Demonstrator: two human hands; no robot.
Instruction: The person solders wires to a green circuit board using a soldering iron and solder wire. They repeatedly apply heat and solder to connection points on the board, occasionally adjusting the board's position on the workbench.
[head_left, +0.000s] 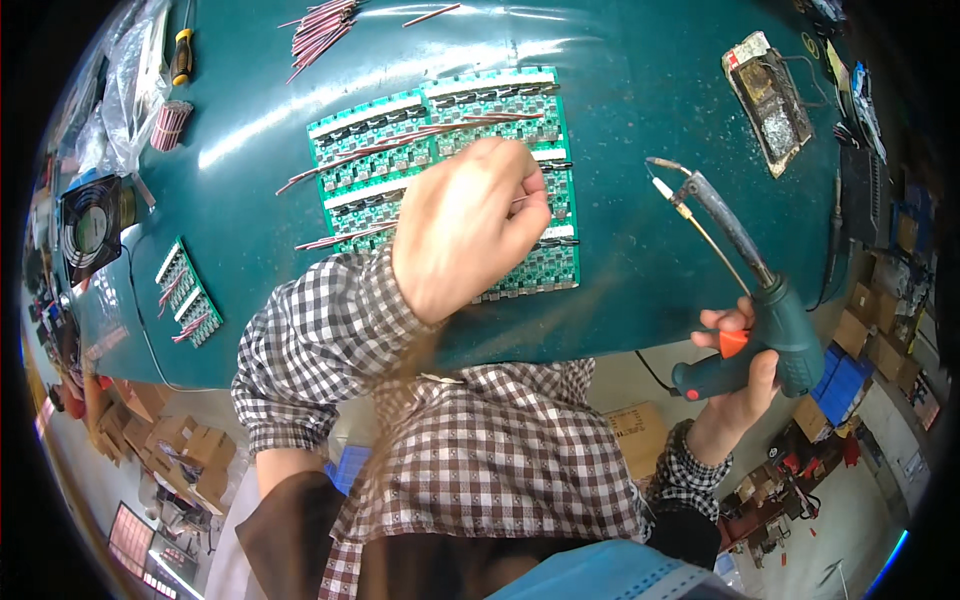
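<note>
My left hand (pixel 465 225) is closed over the green circuit board panels (pixel 375 165), thumb and fingertips pinched. A short bit of thin reddish wire (pixel 519 201) shows at the fingertips; the hand hides the boards below it. Red and black wires (pixel 400 138) lie across the panels, and others (pixel 345 238) stick out left of my wrist. Off the table's front right, my right hand (pixel 735 412) grips a dark green soldering gun (pixel 790 335) by its handle, fingers near the orange-red trigger (pixel 733 343). Its hot tip and a thin feed tube point up and left, apart from the boards.
A soldering stand with a stained tray (pixel 770 105) lies at the far right. Bundled wires (pixel 322 30) sit at the back. On the left are a screwdriver (pixel 182 57), a wire bundle (pixel 171 125), a small fan (pixel 95 218) and a smaller board panel (pixel 188 295).
</note>
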